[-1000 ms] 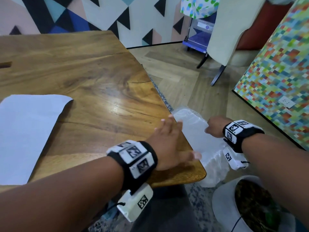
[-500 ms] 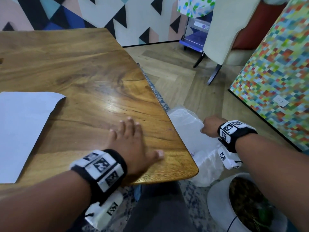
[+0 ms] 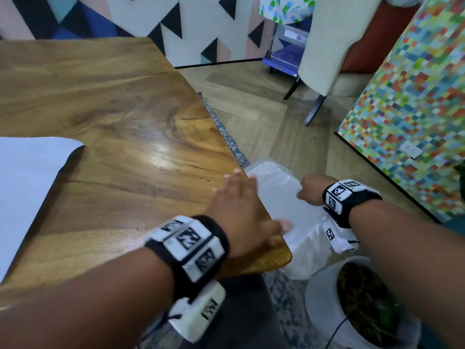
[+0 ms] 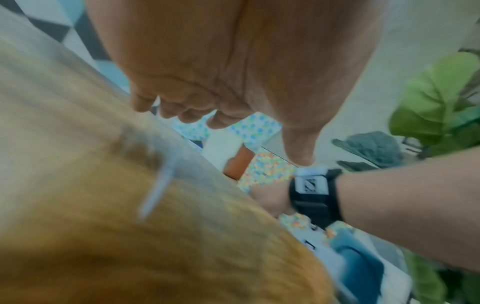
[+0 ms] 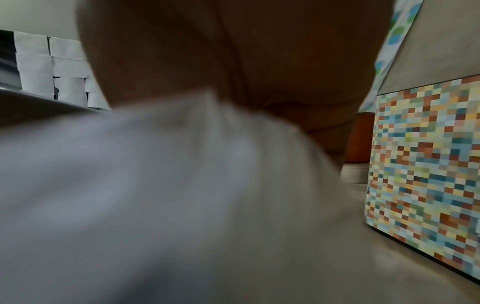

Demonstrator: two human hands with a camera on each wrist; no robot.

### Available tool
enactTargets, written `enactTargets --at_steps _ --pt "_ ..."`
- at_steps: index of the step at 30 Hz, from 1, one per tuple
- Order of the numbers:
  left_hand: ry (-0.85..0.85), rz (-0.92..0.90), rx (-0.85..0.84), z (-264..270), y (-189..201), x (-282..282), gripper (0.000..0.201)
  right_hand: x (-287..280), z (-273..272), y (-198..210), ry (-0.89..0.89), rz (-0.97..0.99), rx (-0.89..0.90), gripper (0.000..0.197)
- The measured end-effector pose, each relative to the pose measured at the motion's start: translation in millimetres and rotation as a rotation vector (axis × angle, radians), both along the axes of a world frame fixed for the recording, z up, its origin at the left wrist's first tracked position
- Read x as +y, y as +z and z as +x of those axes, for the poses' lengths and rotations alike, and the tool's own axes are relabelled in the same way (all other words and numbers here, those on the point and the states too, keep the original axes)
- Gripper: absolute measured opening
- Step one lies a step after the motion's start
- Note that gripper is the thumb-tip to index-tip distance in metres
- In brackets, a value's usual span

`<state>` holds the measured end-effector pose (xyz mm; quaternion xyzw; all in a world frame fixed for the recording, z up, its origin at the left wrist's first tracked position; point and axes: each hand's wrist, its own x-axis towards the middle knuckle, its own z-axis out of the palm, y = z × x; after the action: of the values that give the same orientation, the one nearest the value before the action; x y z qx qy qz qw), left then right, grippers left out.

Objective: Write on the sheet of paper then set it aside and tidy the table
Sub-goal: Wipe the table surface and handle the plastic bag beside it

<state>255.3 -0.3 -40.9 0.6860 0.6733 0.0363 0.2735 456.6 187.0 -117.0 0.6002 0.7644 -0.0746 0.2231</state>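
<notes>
The paper [image 3: 27, 195] is a white sheet and lies flat on the left part of the wooden table [image 3: 130, 117]. Its far right corner is rounded. The clear plastic bag [image 3: 284, 197] hangs open just beside the table's right edge.

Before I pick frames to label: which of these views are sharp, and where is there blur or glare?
Head view: mostly sharp, with window glare on the table. Left wrist view: tabletop smeared by motion blur, left hand fairly clear. Right wrist view: dim, the plastic bag a soft blur, right hand dark and underexposed.
</notes>
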Motion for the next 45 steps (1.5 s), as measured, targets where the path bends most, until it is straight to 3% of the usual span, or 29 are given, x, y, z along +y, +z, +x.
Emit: enactTargets --at_steps 3,6,12,18,22,24,26,32,36,38,40,42,45 --pt "0.135 -0.070 0.192 -57.0 3.0 1.1 0.113 -0.4 1.4 -0.2 -0.022 -0.004 0.017 0.023" --pt "0.149 -0.168 0.329 -82.7 -5.8 -4.4 0.121 -0.5 0.9 0.6 -0.023 -0.010 0.013 0.024" --pt "0.122 -0.116 0.326 -51.1 -16.7 8.2 0.128 -1.8 -4.4 3.5 -0.031 -0.006 0.019 0.023" --pt "0.162 -0.229 0.352 -14.8 -8.6 43.1 0.134 -1.4 -7.5 2.3 -0.027 -0.008 0.018 0.022" --pt "-0.071 -0.210 0.264 9.6 -7.6 42.4 0.130 3.2 -12.2 -0.2 -0.017 -0.007 -0.008 0.023" --pt "-0.173 -0.171 0.061 14.2 0.5 41.2 0.121 4.3 -14.2 1.6 -0.006 -0.007 -0.010 0.024" --pt "-0.147 -0.110 -0.074 1.7 7.8 52.1 0.111 4.0 -14.4 3.0 0.001 0.000 -0.009 0.024" --pt "0.098 -0.060 0.325 -60.4 -15.1 96.7 0.122 5.3 -10.1 4.2 -0.040 -0.013 0.021 0.033" --pt "-0.122 -0.138 0.318 -37.9 -13.4 84.0 0.130 5.5 -8.7 4.0 -0.033 -0.022 0.009 0.027" --pt "-0.273 -0.160 0.250 -19.6 -6.8 68.6 0.122 5.6 -9.9 4.5 -0.034 -0.023 0.010 0.025" --pt "-0.321 -0.143 0.130 -9.9 1.2 50.0 0.111 5.4 -11.1 6.7 -0.036 -0.018 0.011 0.025" --pt "-0.217 -0.090 0.092 -18.0 5.9 36.1 0.109 4.0 -10.1 9.2 -0.036 -0.013 0.006 0.024" --pt "0.050 -0.084 0.190 -65.7 6.1 27.5 0.115 1.5 -4.9 12.0 -0.038 -0.006 0.010 0.024"
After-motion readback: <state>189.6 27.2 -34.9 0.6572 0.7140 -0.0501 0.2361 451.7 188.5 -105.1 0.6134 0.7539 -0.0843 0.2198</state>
